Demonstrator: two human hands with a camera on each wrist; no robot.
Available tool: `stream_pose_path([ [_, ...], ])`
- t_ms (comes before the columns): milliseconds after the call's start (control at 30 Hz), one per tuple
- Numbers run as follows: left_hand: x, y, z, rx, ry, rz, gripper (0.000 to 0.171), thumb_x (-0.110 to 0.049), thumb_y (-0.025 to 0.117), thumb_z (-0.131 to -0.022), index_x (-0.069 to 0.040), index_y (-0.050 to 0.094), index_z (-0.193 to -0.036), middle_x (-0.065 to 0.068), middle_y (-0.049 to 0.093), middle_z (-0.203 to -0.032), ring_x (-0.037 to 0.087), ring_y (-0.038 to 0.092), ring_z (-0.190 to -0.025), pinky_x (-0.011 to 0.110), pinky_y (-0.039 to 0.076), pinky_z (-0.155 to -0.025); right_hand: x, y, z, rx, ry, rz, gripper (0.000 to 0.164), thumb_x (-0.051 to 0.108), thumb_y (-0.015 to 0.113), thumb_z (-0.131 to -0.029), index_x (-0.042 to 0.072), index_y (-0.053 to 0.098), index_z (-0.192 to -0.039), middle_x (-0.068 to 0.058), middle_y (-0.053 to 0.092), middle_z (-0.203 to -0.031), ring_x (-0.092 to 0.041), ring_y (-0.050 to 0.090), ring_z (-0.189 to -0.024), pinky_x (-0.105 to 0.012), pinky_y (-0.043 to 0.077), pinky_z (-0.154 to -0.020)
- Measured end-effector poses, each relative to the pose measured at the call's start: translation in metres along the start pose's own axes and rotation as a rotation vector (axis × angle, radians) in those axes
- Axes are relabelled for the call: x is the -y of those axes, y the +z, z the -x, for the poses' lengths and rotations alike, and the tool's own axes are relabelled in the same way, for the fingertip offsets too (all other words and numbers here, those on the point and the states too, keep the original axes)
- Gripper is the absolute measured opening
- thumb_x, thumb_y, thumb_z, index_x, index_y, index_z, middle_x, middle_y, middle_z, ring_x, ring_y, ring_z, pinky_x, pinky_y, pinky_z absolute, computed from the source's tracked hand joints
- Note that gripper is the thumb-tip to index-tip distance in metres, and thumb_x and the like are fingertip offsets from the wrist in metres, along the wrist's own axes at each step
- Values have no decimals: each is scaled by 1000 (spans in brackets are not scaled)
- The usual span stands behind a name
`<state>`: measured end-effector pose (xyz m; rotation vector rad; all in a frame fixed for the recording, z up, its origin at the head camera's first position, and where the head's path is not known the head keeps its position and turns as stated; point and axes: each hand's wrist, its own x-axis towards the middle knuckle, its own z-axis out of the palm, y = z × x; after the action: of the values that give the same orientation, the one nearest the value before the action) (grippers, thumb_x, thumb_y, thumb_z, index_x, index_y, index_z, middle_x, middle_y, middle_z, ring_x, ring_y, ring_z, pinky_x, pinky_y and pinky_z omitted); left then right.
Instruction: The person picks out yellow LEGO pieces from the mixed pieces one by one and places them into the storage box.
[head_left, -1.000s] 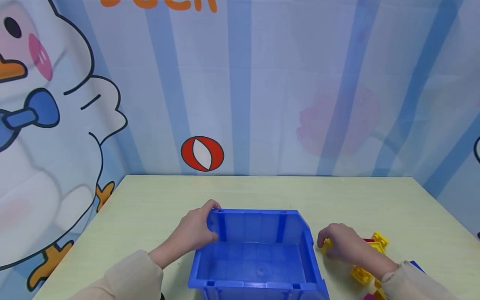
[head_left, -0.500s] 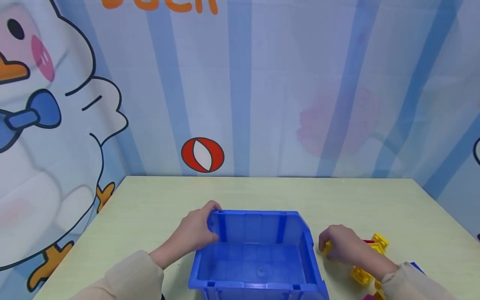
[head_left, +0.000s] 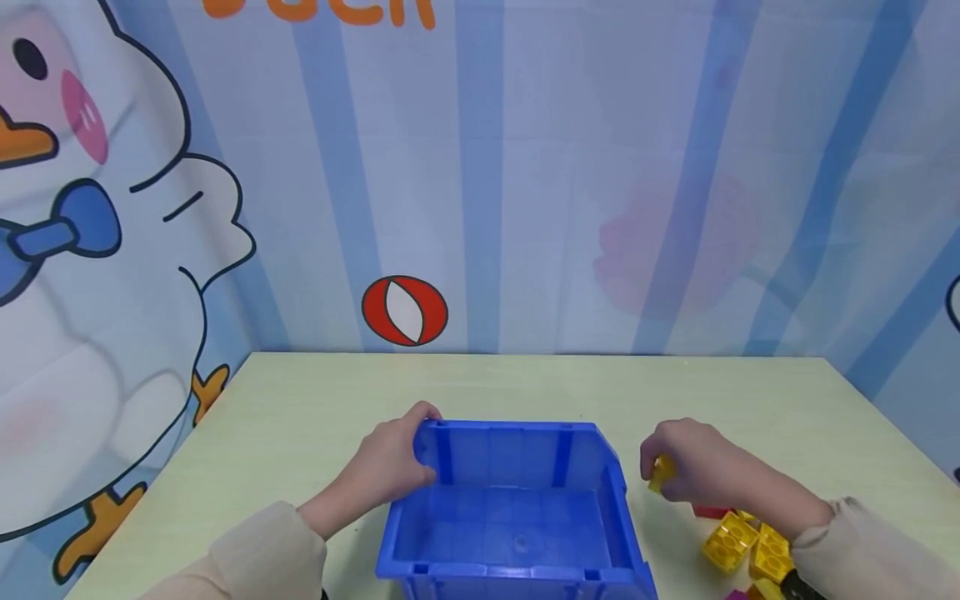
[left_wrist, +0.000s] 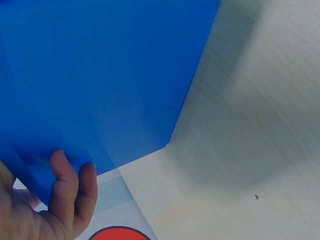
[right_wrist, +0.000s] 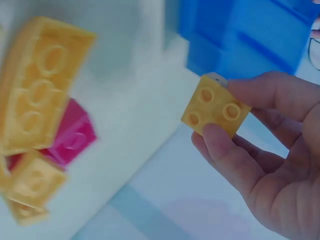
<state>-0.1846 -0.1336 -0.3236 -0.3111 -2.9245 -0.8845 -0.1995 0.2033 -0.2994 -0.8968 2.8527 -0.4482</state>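
A blue plastic bin (head_left: 517, 454) stands on the table with its inside facing me. My left hand (head_left: 390, 458) grips the bin's far left corner, thumb inside and fingers behind the wall. Fingers (left_wrist: 86, 195) of that hand lie against the bin's outer side in the left wrist view. To the right of the bin, my right hand (head_left: 701, 462) pinches a small yellow toy building block (head_left: 662, 473) between thumb and fingers. The hollow rings on this block's underside show in the right wrist view, where the bin's blue wall appears just beyond it.
Loose yellow blocks (head_left: 729, 542) and a red block (head_left: 711, 512) lie right of the bin, partly under my right forearm. A long yellow block (right_wrist: 42, 87) rests by a magenta block (right_wrist: 75, 135). A printed cloth backdrop (head_left: 555, 208) rises behind the table's far edge.
My right hand has lifted with the yellow block, and its forearm has shifted right, uncovering more of the loose blocks. The left hand and bin have stayed in place.
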Motion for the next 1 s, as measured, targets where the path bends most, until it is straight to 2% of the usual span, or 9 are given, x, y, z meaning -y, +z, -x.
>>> stream_pose_path([
  [167, 1, 1, 1, 1, 0, 3, 48, -6, 67, -66, -14, 47, -108, 14, 61, -99, 28, 59, -80, 45, 54, -61, 17, -10, -5, 17, -64, 7, 21, 3, 72, -63, 20, 63, -70, 8, 58, -74, -13, 51, -70, -34, 52, -61],
  [467, 1, 1, 0, -1, -2, -4, 47, -6, 67, -66, -14, 47, -108, 14, 61, -98, 28, 59, -80, 44, 54, -61, 40, -11, -16, 60, -58, 22, 20, 4, 73, -63, 20, 63, -69, 7, 56, -74, -14, 51, -71, -37, 51, -66],
  [800, 0, 2, 1, -5, 6, 0, 48, -7, 68, -66, -14, 47, -109, 15, 61, -100, 30, 59, -82, 46, 54, -62, 53, -9, -27, 50, -199, 71, 16, 7, 71, -65, 21, 62, -68, 10, 55, -72, -11, 48, -68, -32, 49, -62],
  [1000, -1, 1, 0, -3, -2, -4, 47, -6, 67, -66, -14, 47, -108, 14, 61, -99, 28, 59, -82, 46, 54, -63, 61, -7, -33, 65, -175, 83, 16, 6, 70, -64, 19, 62, -68, 9, 55, -71, -12, 49, -68, -30, 49, -62],
])
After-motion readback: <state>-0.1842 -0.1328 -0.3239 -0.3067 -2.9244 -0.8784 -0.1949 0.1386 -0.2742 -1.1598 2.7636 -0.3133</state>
